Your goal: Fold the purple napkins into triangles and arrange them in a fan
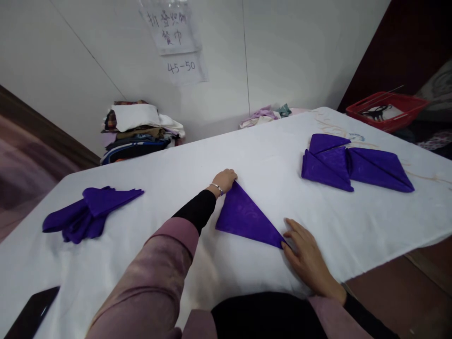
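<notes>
The sign [183, 67] says "45-50". The napkin [243, 217] runs far-left to near-right: left hand [225, 180] pinches its far tip, right hand [306, 256] lies flat on the near corner.

Reaching far forward with the left arm [155, 278], elbow almost straight, in a mauve sleeve [169, 245] over a black cuff [196, 209], with a thin bracelet [216, 188] at the wrist. Curling the left hand [224, 180] knuckles-up, fingers tucked under, fingertips hidden. Laying the right hand [307, 259] flat and palm-down close to the body, fingers slightly spread and pointing forward and to the left, thumb alongside. Entering with the right wrist [335, 294] from the lower right. Set well apart, with the left hand far ahead of the right.
</notes>
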The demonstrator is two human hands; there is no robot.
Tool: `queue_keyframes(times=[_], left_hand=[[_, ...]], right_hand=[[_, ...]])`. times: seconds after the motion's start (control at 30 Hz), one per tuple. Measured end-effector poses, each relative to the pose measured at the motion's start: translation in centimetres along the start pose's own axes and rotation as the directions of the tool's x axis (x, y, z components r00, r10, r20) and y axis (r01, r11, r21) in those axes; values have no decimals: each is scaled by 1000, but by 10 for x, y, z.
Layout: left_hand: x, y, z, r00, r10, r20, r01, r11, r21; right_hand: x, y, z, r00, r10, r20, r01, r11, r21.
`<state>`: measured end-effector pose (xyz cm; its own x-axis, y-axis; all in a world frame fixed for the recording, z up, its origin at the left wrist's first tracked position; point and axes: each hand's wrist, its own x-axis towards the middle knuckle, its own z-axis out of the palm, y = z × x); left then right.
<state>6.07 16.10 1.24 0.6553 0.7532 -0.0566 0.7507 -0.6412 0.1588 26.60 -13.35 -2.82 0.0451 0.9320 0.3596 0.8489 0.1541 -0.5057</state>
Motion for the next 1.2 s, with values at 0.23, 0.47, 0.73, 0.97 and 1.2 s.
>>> queue_keyframes(times=[0.23, 0.47, 0.73, 0.97, 1.2], left_hand=[[7, -8, -17, 987, 64, 150, -83, 988, 128], [12, 1, -27, 965, -28, 259, -27, 978, 206], [-1, 4, -35, 971, -32, 238, -19, 977, 211], [-26, -17, -40, 984, -73, 160, 37, 975, 219], [-52, -31, -76, 999, -51, -12, 52, 968, 245]], right_hand=[[-1, 3, 4, 999, -10, 46, 11, 999, -32], [1, 8, 7, 995, -24, 93, 27, 999, -26], [9, 10, 2, 990, -110, 88, 118, 989, -88], [25, 12, -18, 982, -35, 184, 60, 990, -128], [64, 21, -31, 979, -188, 82, 200, 965, -172]])
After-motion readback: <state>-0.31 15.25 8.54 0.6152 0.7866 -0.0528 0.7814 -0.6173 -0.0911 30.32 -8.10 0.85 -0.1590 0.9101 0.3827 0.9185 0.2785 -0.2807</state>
